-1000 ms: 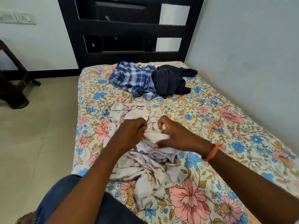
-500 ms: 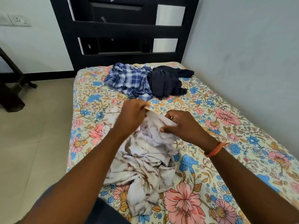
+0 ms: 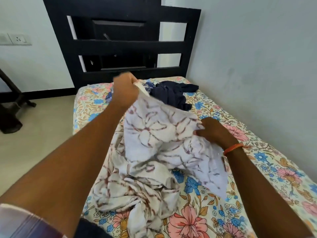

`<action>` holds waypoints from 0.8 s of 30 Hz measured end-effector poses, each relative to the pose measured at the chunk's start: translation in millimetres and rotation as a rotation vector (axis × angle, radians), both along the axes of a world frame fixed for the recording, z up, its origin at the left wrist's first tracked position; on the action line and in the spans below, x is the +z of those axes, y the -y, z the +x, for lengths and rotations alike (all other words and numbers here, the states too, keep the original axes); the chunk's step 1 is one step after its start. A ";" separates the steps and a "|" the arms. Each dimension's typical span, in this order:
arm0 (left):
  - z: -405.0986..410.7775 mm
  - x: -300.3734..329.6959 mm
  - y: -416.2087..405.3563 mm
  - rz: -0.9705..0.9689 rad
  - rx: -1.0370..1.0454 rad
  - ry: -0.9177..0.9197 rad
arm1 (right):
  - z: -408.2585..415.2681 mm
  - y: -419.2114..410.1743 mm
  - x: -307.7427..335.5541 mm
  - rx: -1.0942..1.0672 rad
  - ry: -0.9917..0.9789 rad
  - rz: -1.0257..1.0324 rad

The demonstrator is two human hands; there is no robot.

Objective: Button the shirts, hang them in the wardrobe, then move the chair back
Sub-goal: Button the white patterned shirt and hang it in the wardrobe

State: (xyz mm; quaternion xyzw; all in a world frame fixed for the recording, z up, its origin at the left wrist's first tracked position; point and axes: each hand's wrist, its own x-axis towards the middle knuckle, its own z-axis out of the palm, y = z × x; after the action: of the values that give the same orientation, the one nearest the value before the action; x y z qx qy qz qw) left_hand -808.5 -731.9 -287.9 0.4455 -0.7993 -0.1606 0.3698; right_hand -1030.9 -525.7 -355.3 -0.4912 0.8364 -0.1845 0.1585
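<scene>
Since earlier frame, left hand (image 3: 123, 91) lifted white maroon-patterned cotton shirt (image 3: 159, 152) off floral bed sheet (image 3: 257, 169), pinching edge; right hand (image 3: 211, 131) grips nearer edge. Navy garment (image 3: 171, 95) far behind. Risk: bunched fabric hides placket, buttons misaligned.

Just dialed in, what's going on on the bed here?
A person is sorting out a white patterned shirt on the floral bedsheet. The left hand pinches one edge and holds it raised, while the right hand grips the fabric lower down, spreading it. The rest lies crumpled on the bed. A dark garment and a bit of a blue checked one lie near the headboard. Nothing looks buttoned yet.
</scene>
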 end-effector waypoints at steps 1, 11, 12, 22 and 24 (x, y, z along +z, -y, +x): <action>-1.7 -12.1 -10.8 0.115 -0.130 0.113 | 0.6 -1.5 -2.6 -0.015 0.046 -0.037; 92.3 -193.7 -133.4 0.298 0.061 0.056 | 80.8 -31.2 -97.3 -0.090 0.318 -0.028; 108.2 -202.7 -141.7 0.390 0.153 0.068 | 98.6 -31.8 -107.0 -0.082 0.273 -0.047; 131.7 -216.1 -149.0 0.628 0.295 0.229 | 175.4 1.9 -156.9 0.259 -0.148 0.063; 131.3 -218.2 -140.5 0.608 0.319 0.252 | 175.3 4.6 -156.3 0.234 -0.147 -0.001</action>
State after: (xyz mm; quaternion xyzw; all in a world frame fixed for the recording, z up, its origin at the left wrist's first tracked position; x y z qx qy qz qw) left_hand -677.2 -591.3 -506.1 0.6703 -0.6750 -0.2750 0.1394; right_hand -855.6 -530.3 -511.6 -0.5976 0.7827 -0.1288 0.1169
